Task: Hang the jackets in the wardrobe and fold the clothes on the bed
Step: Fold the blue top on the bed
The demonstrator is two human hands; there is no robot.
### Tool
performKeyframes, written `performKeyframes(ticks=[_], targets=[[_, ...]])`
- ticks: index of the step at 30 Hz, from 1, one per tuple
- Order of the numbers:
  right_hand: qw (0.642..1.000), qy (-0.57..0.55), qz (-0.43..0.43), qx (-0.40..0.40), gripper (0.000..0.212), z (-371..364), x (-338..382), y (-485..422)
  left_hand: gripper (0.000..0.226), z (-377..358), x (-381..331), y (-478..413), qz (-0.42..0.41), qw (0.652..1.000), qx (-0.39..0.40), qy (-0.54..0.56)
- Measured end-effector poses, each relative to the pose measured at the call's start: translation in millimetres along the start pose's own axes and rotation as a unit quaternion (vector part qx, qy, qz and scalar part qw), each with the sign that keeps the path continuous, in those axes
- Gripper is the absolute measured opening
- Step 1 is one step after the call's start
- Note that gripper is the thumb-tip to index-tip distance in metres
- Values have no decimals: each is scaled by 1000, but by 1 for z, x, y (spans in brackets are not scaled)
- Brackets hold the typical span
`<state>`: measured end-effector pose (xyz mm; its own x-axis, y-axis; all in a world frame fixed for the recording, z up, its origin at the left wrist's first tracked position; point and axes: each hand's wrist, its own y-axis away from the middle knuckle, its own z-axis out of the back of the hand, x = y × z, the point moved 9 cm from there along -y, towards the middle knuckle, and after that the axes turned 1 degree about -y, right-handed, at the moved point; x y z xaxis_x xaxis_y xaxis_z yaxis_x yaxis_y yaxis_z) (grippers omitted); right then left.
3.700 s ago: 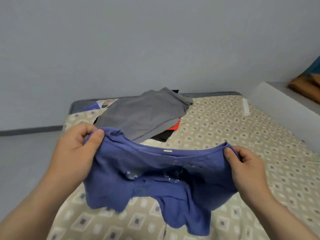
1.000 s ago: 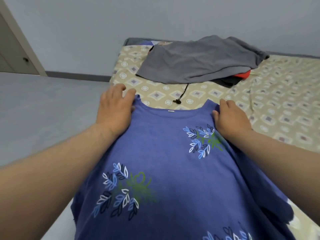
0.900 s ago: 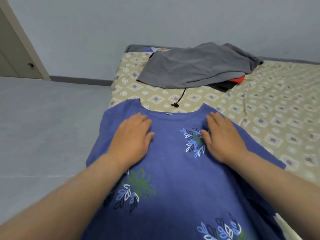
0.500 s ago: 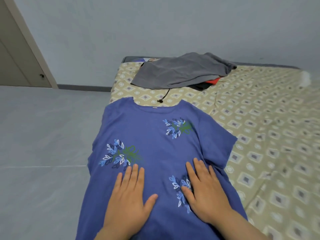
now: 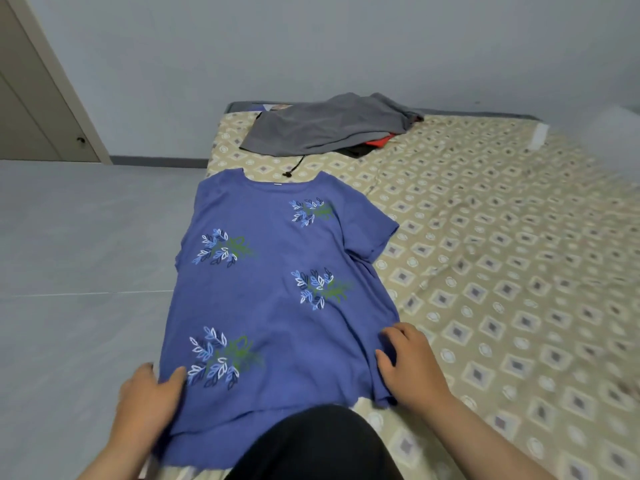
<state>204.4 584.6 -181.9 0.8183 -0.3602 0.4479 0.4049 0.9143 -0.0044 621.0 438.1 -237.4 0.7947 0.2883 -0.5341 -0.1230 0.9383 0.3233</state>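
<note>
A blue short-sleeved shirt (image 5: 277,271) printed with leaf sprigs lies flat, front up, along the left edge of the patterned bed (image 5: 502,271), collar pointing away from me. My left hand (image 5: 145,400) holds its lower left side, thumb on top of the cloth and fingers past the edge. My right hand (image 5: 412,368) rests on the lower right corner near the hem, bent fingertips pressing the fabric. The shirt's left side hangs slightly over the bed's edge.
A pile of clothes sits at the bed's far end: a grey garment (image 5: 329,129) on top, red (image 5: 379,143) and black pieces under it, a black drawstring (image 5: 294,168) trailing out. Grey floor (image 5: 86,254) lies left, a door (image 5: 31,98) at far left.
The shirt went from held up by its shoulders to spread flat on the bed. Both hands slid down it from the shoulders to the lower corners.
</note>
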Motion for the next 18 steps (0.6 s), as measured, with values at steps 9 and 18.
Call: performKeyframes(ticks=[9, 18], targets=[[991, -102, -23, 87, 38, -18, -9, 61, 20, -25, 60, 34, 229, 908, 150, 317], [945, -281, -167, 7, 25, 2, -32, 50, 22, 0, 56, 21, 132, 904, 71, 401]])
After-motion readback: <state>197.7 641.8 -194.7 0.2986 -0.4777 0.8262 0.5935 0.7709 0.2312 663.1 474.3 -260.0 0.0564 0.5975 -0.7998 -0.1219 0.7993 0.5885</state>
